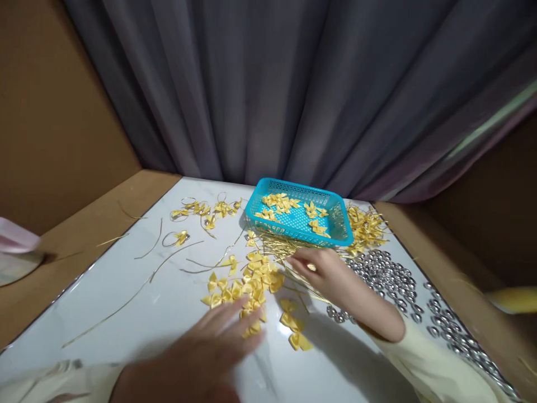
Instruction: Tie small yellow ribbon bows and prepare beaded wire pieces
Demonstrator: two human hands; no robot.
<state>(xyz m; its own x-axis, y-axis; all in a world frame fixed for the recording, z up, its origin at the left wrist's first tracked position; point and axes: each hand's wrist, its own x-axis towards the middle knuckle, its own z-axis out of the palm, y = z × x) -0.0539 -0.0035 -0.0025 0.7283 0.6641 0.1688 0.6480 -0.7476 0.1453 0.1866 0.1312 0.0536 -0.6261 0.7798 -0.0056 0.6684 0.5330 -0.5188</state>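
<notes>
My left hand (205, 341), slightly blurred, is spread open at the near edge of a loose pile of yellow ribbon bows (262, 273). My right hand (331, 275) reaches over a bundle of thin gold ties (274, 244), its thumb and fingers pinched together. What sits between those fingertips, if anything, is too small to make out. Just behind the bundle stands a turquoise plastic basket (346, 232) with more bows inside.
Silver bead-like pieces (388, 277) spread along the right side. Gold-yellow bundled pieces (366, 228) lie beside the basket. At the left are looped ties with bows (180, 239) and stray gold strands (113, 310). A grey curtain (268, 89) hangs behind the white tabletop (138, 302).
</notes>
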